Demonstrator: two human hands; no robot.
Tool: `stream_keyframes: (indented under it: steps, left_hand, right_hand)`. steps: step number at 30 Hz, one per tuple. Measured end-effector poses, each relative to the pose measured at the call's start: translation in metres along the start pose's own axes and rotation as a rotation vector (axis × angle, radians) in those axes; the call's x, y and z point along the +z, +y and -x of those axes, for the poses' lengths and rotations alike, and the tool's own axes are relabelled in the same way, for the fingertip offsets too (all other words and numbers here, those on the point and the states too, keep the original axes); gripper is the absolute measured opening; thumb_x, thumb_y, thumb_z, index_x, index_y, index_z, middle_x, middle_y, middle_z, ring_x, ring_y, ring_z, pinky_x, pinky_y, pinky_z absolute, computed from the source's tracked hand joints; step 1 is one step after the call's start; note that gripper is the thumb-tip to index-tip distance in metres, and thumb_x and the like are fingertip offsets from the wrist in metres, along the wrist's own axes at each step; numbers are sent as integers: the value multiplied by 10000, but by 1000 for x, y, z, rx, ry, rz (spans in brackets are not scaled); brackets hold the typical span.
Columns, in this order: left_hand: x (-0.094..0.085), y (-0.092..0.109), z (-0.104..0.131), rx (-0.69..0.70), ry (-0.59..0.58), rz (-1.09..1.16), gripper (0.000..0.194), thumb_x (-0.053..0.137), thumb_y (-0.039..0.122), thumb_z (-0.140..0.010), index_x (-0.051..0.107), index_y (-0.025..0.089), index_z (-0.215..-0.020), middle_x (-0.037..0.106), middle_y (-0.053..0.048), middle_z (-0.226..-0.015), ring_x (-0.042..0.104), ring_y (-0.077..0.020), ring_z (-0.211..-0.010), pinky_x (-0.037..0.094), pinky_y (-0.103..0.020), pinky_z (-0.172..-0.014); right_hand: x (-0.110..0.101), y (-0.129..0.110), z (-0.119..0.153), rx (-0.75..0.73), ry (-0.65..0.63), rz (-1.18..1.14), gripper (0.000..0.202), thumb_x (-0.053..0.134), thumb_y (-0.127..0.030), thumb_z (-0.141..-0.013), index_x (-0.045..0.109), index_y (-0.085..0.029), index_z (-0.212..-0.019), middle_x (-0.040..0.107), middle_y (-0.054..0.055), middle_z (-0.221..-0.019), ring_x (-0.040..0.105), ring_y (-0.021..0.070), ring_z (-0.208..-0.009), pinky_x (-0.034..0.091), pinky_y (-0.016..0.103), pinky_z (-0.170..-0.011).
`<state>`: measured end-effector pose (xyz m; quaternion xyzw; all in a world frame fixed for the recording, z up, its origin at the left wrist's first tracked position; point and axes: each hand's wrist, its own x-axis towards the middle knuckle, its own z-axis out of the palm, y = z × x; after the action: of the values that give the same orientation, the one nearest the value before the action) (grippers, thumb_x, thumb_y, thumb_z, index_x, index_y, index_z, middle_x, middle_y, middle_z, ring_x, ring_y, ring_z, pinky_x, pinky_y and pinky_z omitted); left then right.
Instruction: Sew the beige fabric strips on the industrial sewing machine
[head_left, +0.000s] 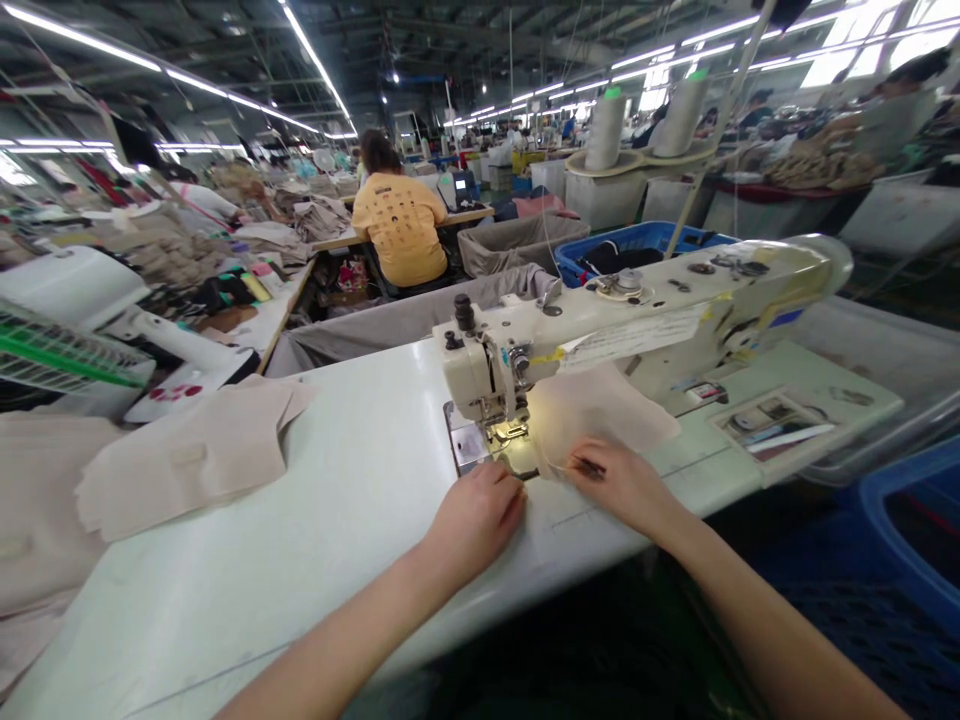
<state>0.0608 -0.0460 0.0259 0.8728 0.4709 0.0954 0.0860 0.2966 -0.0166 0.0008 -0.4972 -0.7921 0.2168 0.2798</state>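
Note:
A white sewing machine stands on the pale table, its lamp lighting the presser foot. My left hand rests just in front of the needle plate, fingers curled; whatever they pinch is hidden. A beige fabric piece lies under the machine's arm, to the right of the foot. At this piece's near edge is my right hand, closed with a small dark tool among the fingers. The tool's exact kind is too small to make out.
Beige fabric pieces lie at the table's left, near a white fan. A small tray is set in the table's right. Blue baskets stand right and behind. Ahead, a person in a yellow shirt sits facing away.

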Motion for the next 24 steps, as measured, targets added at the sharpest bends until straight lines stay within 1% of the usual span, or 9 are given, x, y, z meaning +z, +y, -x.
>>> stream_keyframes:
  steps: [3,6,9,12,14,17,19,21,24]
  left_hand:
    - [12,1,-12,83,113,24,271,481,86,-939,665,147,-1129,692,-101,-1039,662,-234,-964,574,-380,-867]
    - [25,2,-29,207,229,-7,437,439,30,-919,546,130,-1331,649,-144,-1263,610,-246,-1187,531,-414,-1007]
    - [32,5,-52,269,250,-38,460,459,48,-927,510,137,-1375,596,-151,-1377,544,-246,-1302,512,-409,-1043]
    - [29,10,-73,297,190,-46,235,569,124,-929,662,161,-1141,653,-120,-1311,628,-239,-1168,550,-378,-966]
    - [24,13,-77,339,186,-60,127,590,176,-946,690,174,-1024,704,-96,-1225,665,-232,-1073,561,-390,-922]
    - [16,17,-56,474,288,-67,195,498,194,-1009,669,169,-1098,714,-92,-1223,629,-245,-1192,518,-440,-1010]
    - [13,18,-25,548,301,-61,230,442,168,-1028,651,147,-1124,681,-103,-1296,583,-244,-1277,457,-451,-1103]
    - [10,15,13,523,226,-69,240,426,163,-1031,620,111,-1163,634,-132,-1364,566,-257,-1305,493,-396,-1077]
    - [4,5,72,386,135,-36,250,406,137,-1017,588,145,-1189,650,-113,-1347,576,-235,-1300,533,-355,-1038]
  right_hand:
    - [2,5,-2,103,15,-116,218,548,-324,-881,616,-216,-704,653,-4,-706,597,168,-680,437,263,-628]
    - [2,8,-1,146,51,-119,218,539,-327,-873,621,-217,-704,647,-13,-657,597,165,-623,438,263,-591]
    - [-1,4,6,-55,168,11,149,516,-236,-874,648,-215,-807,711,26,-810,641,175,-696,473,272,-637]
    - [-7,-7,19,-332,262,152,135,535,-179,-907,664,-217,-928,736,62,-1007,677,170,-766,494,274,-684]
    - [-15,-13,29,-383,374,159,78,600,-199,-919,667,-217,-955,736,67,-984,688,173,-793,506,270,-702]
    - [-31,-15,40,-298,557,41,56,619,-226,-931,675,-221,-923,721,69,-948,678,160,-747,493,250,-609]
    - [-39,-14,45,-200,573,-37,133,586,-268,-956,683,-232,-874,722,69,-958,688,178,-797,509,267,-635]
    - [-42,-14,48,-138,504,-83,175,583,-322,-962,694,-240,-855,734,69,-990,698,193,-829,530,281,-659]
    - [-29,-19,51,-120,304,-126,202,622,-412,-938,717,-241,-890,749,76,-1076,709,181,-752,544,272,-596]
